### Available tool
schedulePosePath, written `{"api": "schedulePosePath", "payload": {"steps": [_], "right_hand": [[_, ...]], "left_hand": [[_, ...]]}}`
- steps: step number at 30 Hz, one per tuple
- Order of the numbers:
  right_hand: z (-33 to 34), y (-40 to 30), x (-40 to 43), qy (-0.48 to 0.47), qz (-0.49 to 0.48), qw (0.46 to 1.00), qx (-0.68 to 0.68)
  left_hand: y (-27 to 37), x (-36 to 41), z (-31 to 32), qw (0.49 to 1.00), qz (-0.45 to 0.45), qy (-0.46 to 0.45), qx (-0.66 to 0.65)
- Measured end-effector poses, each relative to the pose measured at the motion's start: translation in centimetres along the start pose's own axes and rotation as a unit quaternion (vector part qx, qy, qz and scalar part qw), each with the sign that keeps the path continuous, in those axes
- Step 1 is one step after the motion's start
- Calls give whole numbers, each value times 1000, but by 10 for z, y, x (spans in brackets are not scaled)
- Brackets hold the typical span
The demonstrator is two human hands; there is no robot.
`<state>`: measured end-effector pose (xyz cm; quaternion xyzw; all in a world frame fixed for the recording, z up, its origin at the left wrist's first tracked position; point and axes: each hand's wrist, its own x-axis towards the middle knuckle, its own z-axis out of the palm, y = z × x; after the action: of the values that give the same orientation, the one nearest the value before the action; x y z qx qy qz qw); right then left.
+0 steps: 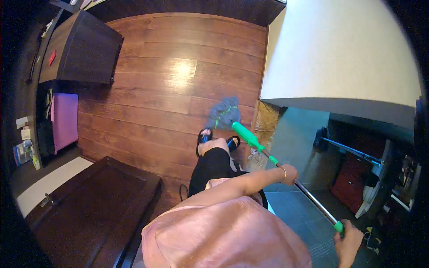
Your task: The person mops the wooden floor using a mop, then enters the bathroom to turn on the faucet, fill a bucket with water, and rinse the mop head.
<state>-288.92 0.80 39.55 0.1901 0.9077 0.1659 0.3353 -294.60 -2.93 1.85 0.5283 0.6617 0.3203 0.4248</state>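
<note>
A string mop with a grey head [225, 113] rests on the wood-plank floor, just in front of my sandalled feet. Its metal handle [313, 197], with green plastic parts, slants down to the right. My left hand [289, 174], with a thin bangle at the wrist, grips the middle of the handle. Farther along, at the handle's green end, my right hand [348, 234] is closed around it.
A dark wooden door [94, 214] stands at lower left, with a dark cabinet [90, 50] at upper left. A cream wall [338, 50] borders the floor on the right. Beyond a stone threshold [266, 117] lies a grey-tiled floor [295, 144] with a red-fronted unit.
</note>
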Motion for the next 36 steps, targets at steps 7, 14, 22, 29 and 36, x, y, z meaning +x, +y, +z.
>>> {"api": "schedulePosePath", "payload": {"steps": [7,14,22,29,36], "right_hand": [[38,25,15,126,-63,984,-110],[21,-83,71,78,-216,972,-38],[138,-296,80,-181,-327,917,141],[172,-385,42,-136,-459,846,236],[142,-281,63,-94,-423,891,133]], "left_hand": [[-15,-25,11,986,-54,158,-28],[-114,-150,7,930,-154,334,-12],[-250,-361,85,794,-406,426,152],[-254,-448,104,669,-607,412,118],[-232,-346,79,802,-558,165,138]]}}
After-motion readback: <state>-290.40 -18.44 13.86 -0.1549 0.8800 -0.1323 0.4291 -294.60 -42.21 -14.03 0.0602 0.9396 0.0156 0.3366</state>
